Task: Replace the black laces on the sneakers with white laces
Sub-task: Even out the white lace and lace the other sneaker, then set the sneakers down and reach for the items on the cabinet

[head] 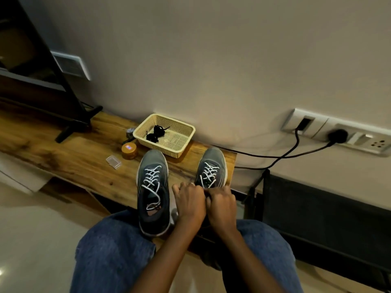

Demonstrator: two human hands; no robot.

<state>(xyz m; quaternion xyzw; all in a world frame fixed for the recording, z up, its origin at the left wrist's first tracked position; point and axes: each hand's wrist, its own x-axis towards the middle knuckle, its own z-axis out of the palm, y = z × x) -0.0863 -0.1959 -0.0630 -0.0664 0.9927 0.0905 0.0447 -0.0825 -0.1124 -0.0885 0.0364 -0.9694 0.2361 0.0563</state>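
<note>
While both hands are working at the near end of the right sneaker [211, 168], 2 sneakers are standing side by side on the wooden table [84, 166]. White laces [208, 173] are already crossing the right sneaker's far eyelets; the left hand [190, 203] and right hand [222, 205] are curling together over its near eyelets, each grip apparently closing on a lace end, though the pinch itself is hidden. Left sneaker [153, 191] is appearing fully threaded in white, ends lying loose inside. Black laces [156, 133] are lying bundled in the cream basket [184, 142] at the far side. Judged remaining: finishing the right sneaker's last eyelets and perhaps tying.
</note>
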